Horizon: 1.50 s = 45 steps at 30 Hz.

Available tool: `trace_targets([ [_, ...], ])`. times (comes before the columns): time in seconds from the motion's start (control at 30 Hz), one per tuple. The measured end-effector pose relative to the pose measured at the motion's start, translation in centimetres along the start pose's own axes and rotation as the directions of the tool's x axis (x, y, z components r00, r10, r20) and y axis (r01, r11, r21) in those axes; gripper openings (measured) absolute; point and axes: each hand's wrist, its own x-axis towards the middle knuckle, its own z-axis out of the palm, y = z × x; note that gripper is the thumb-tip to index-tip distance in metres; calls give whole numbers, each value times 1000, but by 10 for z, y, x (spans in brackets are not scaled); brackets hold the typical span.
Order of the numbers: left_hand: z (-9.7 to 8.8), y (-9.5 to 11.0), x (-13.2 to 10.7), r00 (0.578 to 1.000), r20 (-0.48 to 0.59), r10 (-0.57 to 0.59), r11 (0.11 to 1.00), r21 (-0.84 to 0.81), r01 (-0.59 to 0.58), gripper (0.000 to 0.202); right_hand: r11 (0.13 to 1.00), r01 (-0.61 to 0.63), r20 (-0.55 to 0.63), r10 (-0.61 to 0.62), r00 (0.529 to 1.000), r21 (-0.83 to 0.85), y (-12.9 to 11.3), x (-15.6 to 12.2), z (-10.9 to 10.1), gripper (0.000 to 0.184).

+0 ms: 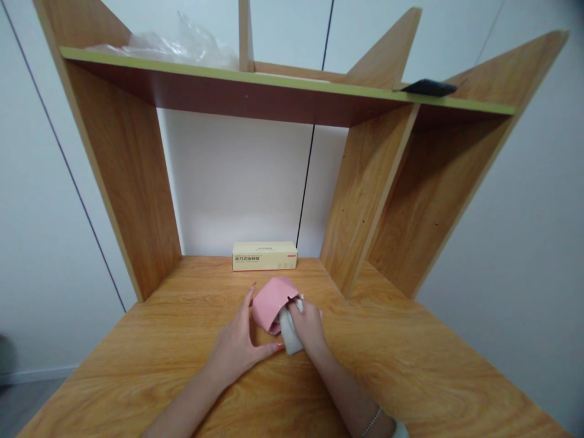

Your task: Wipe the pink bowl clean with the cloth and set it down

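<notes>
A pink faceted bowl [272,299] is tipped on its side over the wooden desk, its mouth facing right and toward me. My left hand [235,344] curves round the bowl's left side, fingers along the far edge and thumb near the lower rim. At the bowl's mouth, my right hand [308,325] grips a white cloth [289,334], or a thick tissue. Part of the cloth is inside the bowl and part hangs out below the hand. The right fingertips are hidden in the bowl and the cloth.
Behind the bowl, a cream cling-film box [264,257] lies along the back of the desk [182,328]. Wooden side panels [123,176] and an upright divider [371,194] rise from the desk. The overhead shelf [274,85] carries clear plastic [182,45] and a dark flat object [429,88].
</notes>
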Motion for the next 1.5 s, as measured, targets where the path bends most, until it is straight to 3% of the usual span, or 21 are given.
trace_targets([
  [0.2, 5, -2, 0, 1000, -24, 17, 992, -128, -19, 69, 997, -11, 66, 6, 998, 70, 1, 0, 12, 33],
  [0.37, 1, -2, 0, 998, -60, 23, 996, -86, -28, 61, 997, -16, 90, 9, 996, 77, 2, 2, 13, 25],
  [0.47, 2, -3, 0, 998, -58, 12, 1000, -27, -13, 62, 999, -19, 53, 17, 998, 45, 1, 3, 8, 39],
  [0.6, 2, -1, 0, 999, -42, 28, 999, 46, -26, 64, 988, -9, -35, 4, 999, -155, -5, 0, -3, 59],
  [0.73, 0, 5, -1, 1000, -12, 21, 995, 101, -20, 66, 933, 112, -82, -149, 985, -342, -14, -6, -12, 57],
  [0.83, -2, 6, -1, 1000, -1, -12, 995, 94, 12, 69, 874, 253, -118, -327, 937, -415, -18, -9, -15, 55],
  [0.93, -1, 4, 0, 999, -43, -23, 998, 53, 26, 68, 829, 297, -116, -393, 912, -474, -21, -11, -16, 53],
  [1.1, -2, 2, 2, 994, -92, -61, 998, -6, 61, 62, 873, 260, -36, -301, 953, -413, -22, -13, -12, 59],
  [1.33, -2, 2, 5, 990, -94, -102, 995, 7, 103, 61, 957, 180, 213, -131, 968, -229, -12, -10, -7, 71],
  [1.43, -3, 4, 4, 995, -69, -77, 994, 69, 82, 62, 980, 84, 229, -40, 973, -182, -13, -7, -7, 61],
  [1.5, -4, 7, 3, 997, -48, -61, 991, 118, 66, 62, 978, 45, 173, -9, 985, -206, -16, -7, -8, 52],
])
